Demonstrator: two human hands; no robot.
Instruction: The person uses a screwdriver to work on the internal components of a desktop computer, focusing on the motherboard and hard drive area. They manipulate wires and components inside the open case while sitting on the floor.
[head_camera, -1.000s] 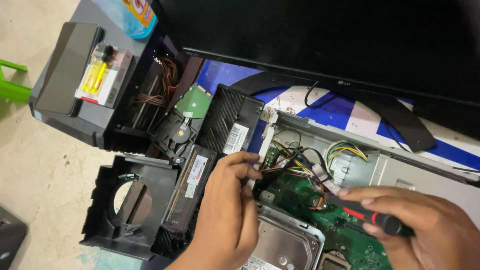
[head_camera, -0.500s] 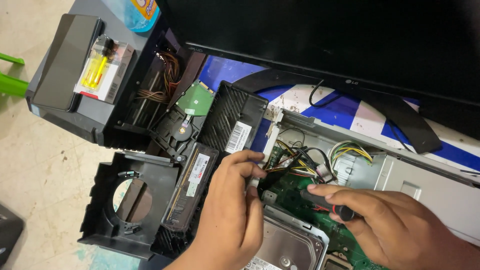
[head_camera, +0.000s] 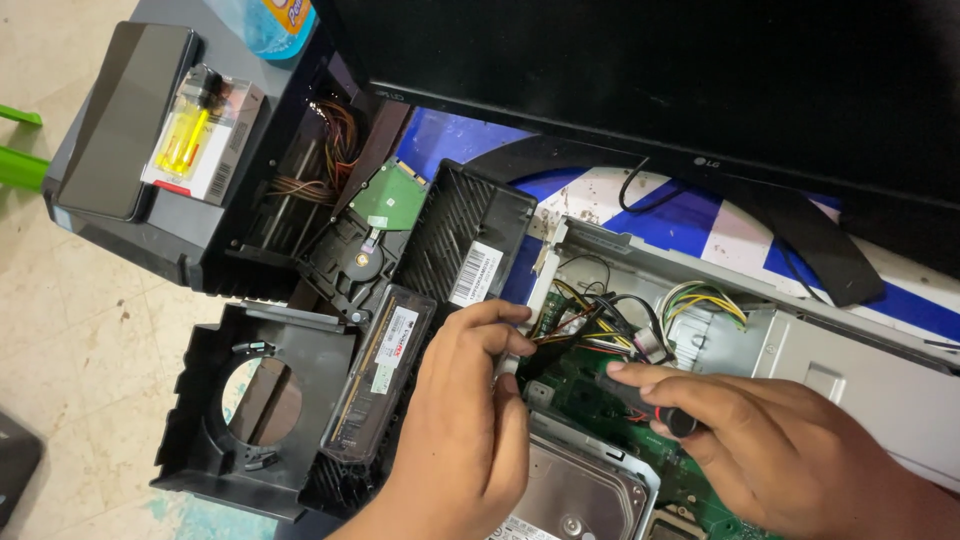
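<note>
While the open grey metal computer case (head_camera: 800, 350) lies on its side with its cover off, the head view shows the work well under way but not finished: several parts already sit outside the case, yet the green circuit board (head_camera: 580, 385) and the bundle of coloured wires (head_camera: 610, 325) are still inside it.

The left hand (head_camera: 465, 420) pinches a small pale connector at the near-left end of that wire bundle, fingers closed around it just above the board. The right hand (head_camera: 770, 445) is wrapped around a screwdriver with a black and red handle (head_camera: 650, 405), whose tip points left toward the same spot; the tip itself is hidden behind the left hand.

Inside the case, near the hands, a silver hard drive (head_camera: 575, 495) rests in its bay. Left of the case, a long black memory stick (head_camera: 380, 375) lies on a black plastic fan shroud (head_camera: 260, 400), touching a black vented plastic cover (head_camera: 465, 235).

Farther left, a second dark grey computer case (head_camera: 190, 235) holds brown wires and a bare drive with a green board, and carries a dark smartphone (head_camera: 125, 120) and a yellow lighter on a small white box (head_camera: 200, 135).
</note>
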